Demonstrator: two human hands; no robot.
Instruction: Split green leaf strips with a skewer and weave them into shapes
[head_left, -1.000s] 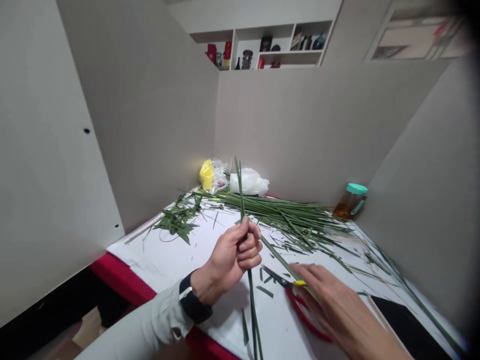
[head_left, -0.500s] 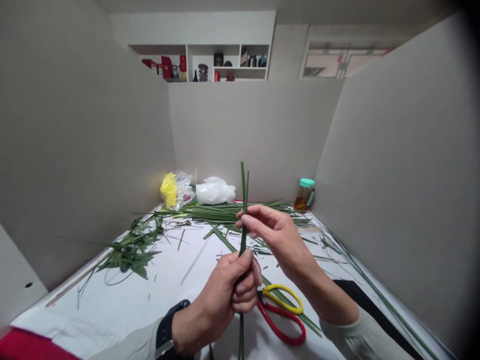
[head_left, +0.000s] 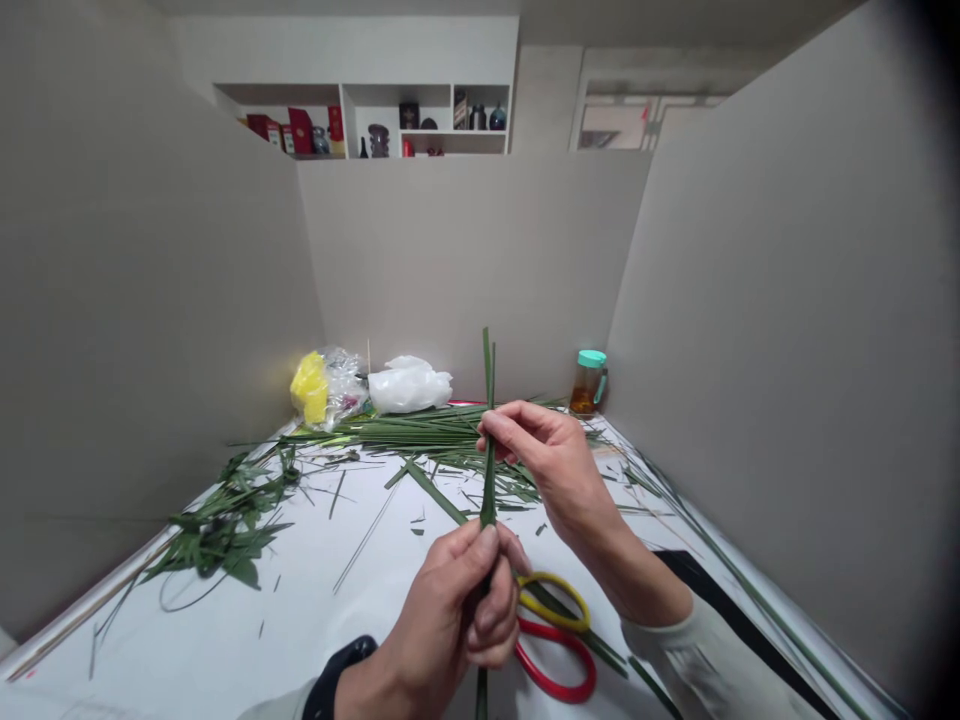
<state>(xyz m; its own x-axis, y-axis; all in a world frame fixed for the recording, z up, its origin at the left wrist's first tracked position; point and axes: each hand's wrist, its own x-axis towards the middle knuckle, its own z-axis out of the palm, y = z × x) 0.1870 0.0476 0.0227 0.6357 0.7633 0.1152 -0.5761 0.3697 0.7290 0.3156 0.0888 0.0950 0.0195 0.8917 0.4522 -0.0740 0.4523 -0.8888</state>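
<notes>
My left hand (head_left: 457, 610) is closed round a long green leaf strip (head_left: 488, 400) that stands upright over the white table (head_left: 315, 610). My right hand (head_left: 544, 460) pinches the same strip higher up, between thumb and fingers. The strip's tip splits into two narrow blades above my right hand. Scissors with a red and a yellow handle (head_left: 555, 640) lie on the table just right of my left hand, partly hidden by it. A black watch shows on my left wrist.
A pile of long green leaf strips (head_left: 420, 430) lies across the table's far side, with leafy trimmings (head_left: 225, 520) at the left. Plastic bags (head_left: 409, 385), a yellow item (head_left: 309, 385) and a teal-lidded jar (head_left: 587, 380) stand at the back. Grey partitions enclose the table.
My right hand left the scissors on the table and came up to pinch the strip above my left hand. The view swung to the right and centred on the table.
</notes>
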